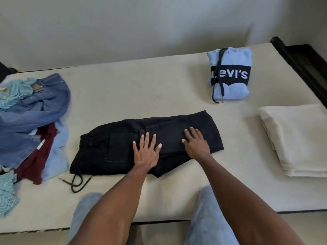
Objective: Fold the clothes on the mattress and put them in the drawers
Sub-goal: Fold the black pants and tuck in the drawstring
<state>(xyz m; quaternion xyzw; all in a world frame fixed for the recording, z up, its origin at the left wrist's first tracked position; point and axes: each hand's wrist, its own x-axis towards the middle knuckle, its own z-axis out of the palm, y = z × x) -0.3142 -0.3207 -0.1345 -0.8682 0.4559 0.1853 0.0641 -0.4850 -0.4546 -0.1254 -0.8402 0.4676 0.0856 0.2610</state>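
Head view: both hands, left hand (146,152) and right hand (195,144), lie flat with fingers spread, pressing black trousers (123,147) folded near the mattress (141,96) front edge. Folded already: blue hoodie (230,59) and cream blanket (297,138) toward the right edge. Left edge: unfolded pile (30,112) remains; drawers not seen.

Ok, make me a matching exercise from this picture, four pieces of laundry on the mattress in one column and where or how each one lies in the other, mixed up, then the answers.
Column one:
1. black drawstring trousers
2. light blue folded hoodie with black logo band
3. cream folded blanket
4. blue denim garment

Column two:
A. far side, right of centre
B. unfolded in the pile at the left
C. right edge of the mattress
D. pressed flat under both hands

Pairs: 1-D, 2-A, 3-C, 4-B
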